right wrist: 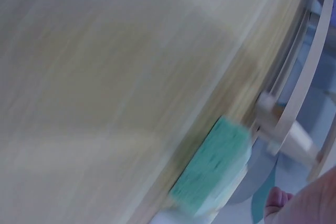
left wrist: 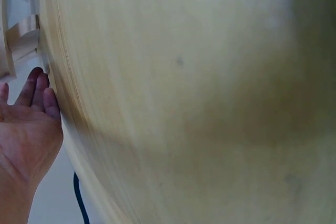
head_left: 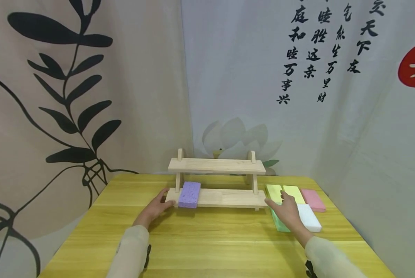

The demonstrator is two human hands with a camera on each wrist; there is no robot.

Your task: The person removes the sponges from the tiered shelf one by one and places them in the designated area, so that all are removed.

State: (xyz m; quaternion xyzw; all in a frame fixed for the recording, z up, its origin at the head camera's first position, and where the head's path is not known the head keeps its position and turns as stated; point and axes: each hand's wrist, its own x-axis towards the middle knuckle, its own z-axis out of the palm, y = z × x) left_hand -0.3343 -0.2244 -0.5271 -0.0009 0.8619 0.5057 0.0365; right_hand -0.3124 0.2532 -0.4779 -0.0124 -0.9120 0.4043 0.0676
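A two-tier wooden rack (head_left: 224, 197) stands toward the back of the table, with a purple sponge (head_left: 190, 195) on the left part of its lower board. My left hand (head_left: 156, 208) is at the left end of that board, thumb along the front corner. Its fingers look loosely extended in the left wrist view, where the palm (left wrist: 29, 135) shows. At the board's right end is my right hand (head_left: 286, 210), thumb and fingers apart, above a green sponge (head_left: 280, 222). Whether either hand touches the wood, I cannot tell. Only part of the right hand shows in the right wrist view.
Right of the rack lie two yellow sponges (head_left: 294, 193), a pink sponge (head_left: 313, 200) and a white sponge (head_left: 309, 217), close beside the green one. The wooden table (head_left: 207, 247) reaches back to printed curtains (head_left: 148, 96).
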